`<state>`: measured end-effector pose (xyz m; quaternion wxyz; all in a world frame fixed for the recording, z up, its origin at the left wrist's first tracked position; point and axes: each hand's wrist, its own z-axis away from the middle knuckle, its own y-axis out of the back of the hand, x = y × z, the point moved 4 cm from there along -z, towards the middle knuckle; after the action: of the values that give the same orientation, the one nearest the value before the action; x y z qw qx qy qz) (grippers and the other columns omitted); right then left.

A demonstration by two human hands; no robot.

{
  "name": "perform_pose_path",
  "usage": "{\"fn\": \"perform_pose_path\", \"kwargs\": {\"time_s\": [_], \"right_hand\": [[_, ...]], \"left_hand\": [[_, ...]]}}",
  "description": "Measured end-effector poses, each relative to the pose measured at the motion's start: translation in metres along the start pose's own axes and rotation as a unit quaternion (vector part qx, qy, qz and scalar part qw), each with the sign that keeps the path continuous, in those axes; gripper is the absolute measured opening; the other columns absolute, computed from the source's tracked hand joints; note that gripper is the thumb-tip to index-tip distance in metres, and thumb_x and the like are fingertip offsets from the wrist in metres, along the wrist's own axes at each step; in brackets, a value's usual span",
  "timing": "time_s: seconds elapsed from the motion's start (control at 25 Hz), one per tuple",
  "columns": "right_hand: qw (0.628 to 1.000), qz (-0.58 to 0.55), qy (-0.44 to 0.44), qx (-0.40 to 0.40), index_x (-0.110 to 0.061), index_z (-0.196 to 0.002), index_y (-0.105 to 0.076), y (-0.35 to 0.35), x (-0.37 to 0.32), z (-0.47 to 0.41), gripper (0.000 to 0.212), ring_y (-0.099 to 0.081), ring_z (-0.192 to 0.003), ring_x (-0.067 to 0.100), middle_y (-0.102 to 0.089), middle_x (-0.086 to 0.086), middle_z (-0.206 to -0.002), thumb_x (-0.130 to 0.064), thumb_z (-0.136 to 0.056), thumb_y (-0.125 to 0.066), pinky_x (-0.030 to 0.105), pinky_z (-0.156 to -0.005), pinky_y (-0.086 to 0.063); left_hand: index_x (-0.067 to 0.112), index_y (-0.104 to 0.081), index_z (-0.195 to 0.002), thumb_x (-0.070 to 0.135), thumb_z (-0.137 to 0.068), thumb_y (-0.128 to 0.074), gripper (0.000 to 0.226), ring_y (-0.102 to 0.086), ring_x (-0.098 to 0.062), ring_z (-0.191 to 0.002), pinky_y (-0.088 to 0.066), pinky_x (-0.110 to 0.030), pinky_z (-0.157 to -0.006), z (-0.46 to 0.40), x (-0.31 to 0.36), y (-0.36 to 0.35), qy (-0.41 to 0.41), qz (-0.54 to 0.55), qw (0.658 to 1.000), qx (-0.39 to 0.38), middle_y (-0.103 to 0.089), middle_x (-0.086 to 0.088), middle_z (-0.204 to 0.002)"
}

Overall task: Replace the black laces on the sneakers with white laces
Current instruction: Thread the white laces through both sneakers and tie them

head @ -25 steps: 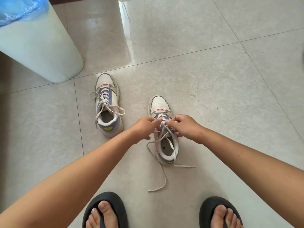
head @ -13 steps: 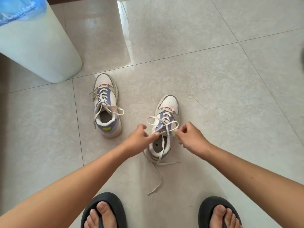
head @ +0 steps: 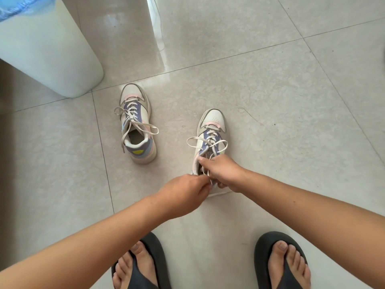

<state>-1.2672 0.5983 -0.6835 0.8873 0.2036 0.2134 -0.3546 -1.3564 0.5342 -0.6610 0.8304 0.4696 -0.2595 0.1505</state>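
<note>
The bow on the near sneaker (head: 212,130) is judged nearly finished, white lace (head: 205,142) ends being pinched by left hand (head: 183,195) and right hand (head: 223,172); tightening is called for next.

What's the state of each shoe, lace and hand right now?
Left sneaker: upright on floor, white lace tied in a bow, untouched.
Right sneaker: upright on floor, white lace threaded, bow loops lying loose.
Left hand: pinches lace end.
Right hand: grips lace at the collar.

Both hands (head: 224,174) on R sneaker (head: 212,130) laces (head: 205,142)
</note>
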Motion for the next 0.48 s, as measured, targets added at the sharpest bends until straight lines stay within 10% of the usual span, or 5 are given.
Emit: {"fn": "perform_pose_path", "kwargs": {"time_s": [0.16, 0.32, 0.48], "right_hand": [[0.998, -0.053, -0.019, 0.033, -0.015, -0.068, -0.05, 0.004, -0.006, 0.013, 0.025, -0.032, -0.046, 0.011, -0.04, 0.0, -0.056, -0.016, -0.093, -0.05, 0.02, -0.043, -0.023], [0.989, -0.144, -0.004, 0.036, -0.017, -0.065, -0.046, 0.013, -0.016, 0.039, 0.032, -0.045, -0.051, 0.014, -0.05, 0.001, -0.057, -0.022, -0.095, -0.042, 0.024, -0.056, -0.038], [0.954, -0.296, -0.014, -0.038, -0.016, -0.07, -0.039, -0.002, -0.02, 0.089, 0.03, -0.026, -0.037, 0.011, -0.03, -0.004, -0.039, -0.019, -0.099, -0.035, 0.026, -0.051, -0.028]], "left_hand": [[0.007, -0.058, -0.101, 0.025, -0.092, -0.052, 0.021, -0.054, -0.027, -0.095, -0.042, -0.036, -0.085, -0.005, -0.02, 0.012, 0.046, 0.051, 0.994, 0.088, -0.053, -0.006, -0.096], [0.005, -0.02, -0.143, 0.034, -0.082, -0.065, 0.082, -0.03, -0.028, -0.128, -0.027, -0.034, -0.105, -0.033, -0.018, -0.004, 0.205, 0.097, 0.966, 0.124, -0.03, -0.011, -0.135], [0.003, -0.029, -0.134, 0.023, -0.095, -0.045, 0.046, -0.032, -0.029, -0.131, -0.029, -0.035, -0.103, -0.061, -0.012, -0.031, 0.352, 0.2, 0.895, 0.189, -0.032, -0.013, -0.136]]}}
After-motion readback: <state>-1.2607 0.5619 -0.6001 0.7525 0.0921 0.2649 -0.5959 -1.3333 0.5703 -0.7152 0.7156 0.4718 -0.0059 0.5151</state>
